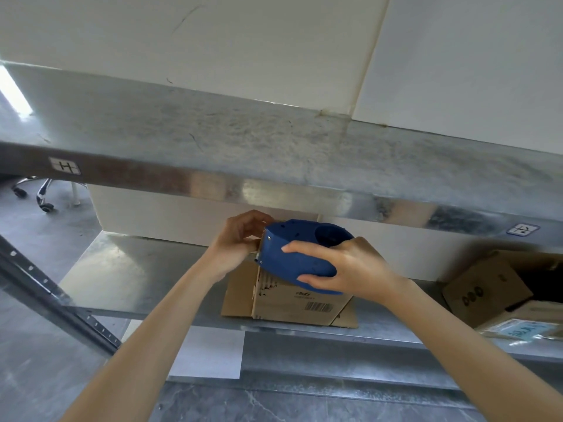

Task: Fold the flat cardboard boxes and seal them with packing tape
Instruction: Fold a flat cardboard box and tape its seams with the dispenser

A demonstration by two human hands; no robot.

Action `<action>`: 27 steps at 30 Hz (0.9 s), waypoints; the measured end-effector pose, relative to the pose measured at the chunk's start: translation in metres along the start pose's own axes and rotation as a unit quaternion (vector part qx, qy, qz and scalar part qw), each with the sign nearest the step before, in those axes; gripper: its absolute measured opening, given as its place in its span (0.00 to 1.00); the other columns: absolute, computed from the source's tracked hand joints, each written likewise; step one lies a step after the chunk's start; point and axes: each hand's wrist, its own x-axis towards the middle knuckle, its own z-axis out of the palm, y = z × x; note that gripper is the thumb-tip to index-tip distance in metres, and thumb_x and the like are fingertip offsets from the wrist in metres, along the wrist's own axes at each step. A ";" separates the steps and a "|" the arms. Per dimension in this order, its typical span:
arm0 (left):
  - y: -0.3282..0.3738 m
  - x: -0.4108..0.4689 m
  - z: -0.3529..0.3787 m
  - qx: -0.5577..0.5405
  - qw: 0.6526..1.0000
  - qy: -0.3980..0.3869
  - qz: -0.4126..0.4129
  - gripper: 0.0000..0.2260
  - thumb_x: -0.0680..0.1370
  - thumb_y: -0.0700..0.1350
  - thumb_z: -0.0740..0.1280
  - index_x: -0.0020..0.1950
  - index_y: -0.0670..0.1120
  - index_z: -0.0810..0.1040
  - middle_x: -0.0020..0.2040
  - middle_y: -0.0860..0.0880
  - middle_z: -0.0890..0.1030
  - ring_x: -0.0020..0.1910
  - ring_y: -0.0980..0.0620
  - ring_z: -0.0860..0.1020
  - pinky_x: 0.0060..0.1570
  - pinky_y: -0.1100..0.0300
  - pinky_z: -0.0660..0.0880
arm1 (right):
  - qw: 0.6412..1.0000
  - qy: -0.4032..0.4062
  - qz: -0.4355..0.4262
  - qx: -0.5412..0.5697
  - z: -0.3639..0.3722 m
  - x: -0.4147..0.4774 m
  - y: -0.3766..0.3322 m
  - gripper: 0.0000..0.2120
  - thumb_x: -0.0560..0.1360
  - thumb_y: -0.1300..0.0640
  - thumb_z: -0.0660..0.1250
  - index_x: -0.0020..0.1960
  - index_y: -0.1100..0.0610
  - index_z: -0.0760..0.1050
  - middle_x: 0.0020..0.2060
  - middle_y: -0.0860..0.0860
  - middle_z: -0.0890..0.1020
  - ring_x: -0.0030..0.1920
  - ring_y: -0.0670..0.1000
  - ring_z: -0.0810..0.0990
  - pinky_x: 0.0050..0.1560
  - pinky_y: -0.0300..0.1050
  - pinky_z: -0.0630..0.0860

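Note:
A blue tape dispenser [300, 254] is held in the air above a small brown cardboard box [292, 303] that sits on a metal shelf [137, 269]. My right hand [341, 269] grips the dispenser's body from the right, fingers over its top and thumb under it. At the dispenser's toothed left end my left hand [237, 239] has its fingers curled, pinching at the tape's end; the tape itself is too thin to make out. The box shows a barcode and printing on its near side.
White boxes [189, 214] stand at the back of the shelf, and more rest on the shelf above [213, 126]. An open brown box [493, 287] with a packet sits at the right. A slanted metal upright [54, 293] crosses the left. Chair wheels [33, 193] show at far left.

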 end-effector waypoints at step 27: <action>-0.016 -0.013 0.005 0.015 0.999 0.044 0.001 0.32 0.70 0.30 0.76 0.64 0.55 0.68 0.50 0.47 0.74 0.62 0.58 0.77 0.63 0.69 0.68 | 0.987 -0.054 0.145 0.035 -0.040 -0.062 0.049 0.26 0.72 0.32 0.62 0.67 0.21 0.56 0.27 0.47 0.76 0.27 0.48 0.72 0.30 0.33 0.67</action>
